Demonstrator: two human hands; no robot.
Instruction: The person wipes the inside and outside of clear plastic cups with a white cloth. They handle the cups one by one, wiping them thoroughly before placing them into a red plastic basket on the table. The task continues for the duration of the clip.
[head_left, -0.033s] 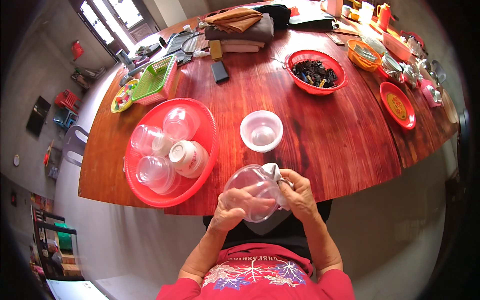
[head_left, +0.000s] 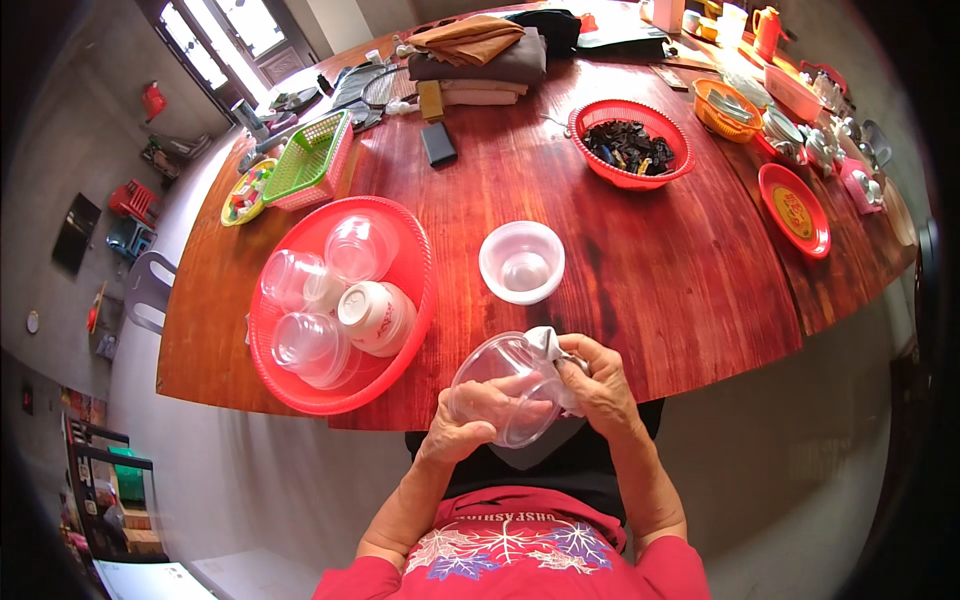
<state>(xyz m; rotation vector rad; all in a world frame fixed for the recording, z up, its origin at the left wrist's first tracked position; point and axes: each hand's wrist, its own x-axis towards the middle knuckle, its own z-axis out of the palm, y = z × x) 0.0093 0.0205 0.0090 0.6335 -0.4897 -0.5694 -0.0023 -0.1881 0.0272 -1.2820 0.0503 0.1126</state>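
Observation:
A clear round plastic bowl [head_left: 490, 362] is tipped on its side just off the table's near edge. My left hand [head_left: 455, 428] holds it from the left, thumb outside and fingers showing through the clear plastic. In my right hand [head_left: 605, 392] is a bunched white cloth [head_left: 543, 342], pressed against the bowl's right rim by closed fingers. Beyond them a whitish translucent bowl [head_left: 522, 270] stands upright on the table. To the left, a large red round tray [head_left: 418, 262] holds several clear bowls [head_left: 308, 345] and an upturned white tub [head_left: 378, 318] with red print.
Farther back on the wooden table [head_left: 460, 200] sits a red basket [head_left: 640, 182] of dark pieces. A green and pink basket [head_left: 310, 160] is at the back left, near a dark flat box [head_left: 438, 145] and folded cloths [head_left: 475, 60]. A red plate [head_left: 795, 210] lies right.
The clear bowl has turned slightly in my hands, its far rim shifting a little right. My right hand and the cloth have barely moved.

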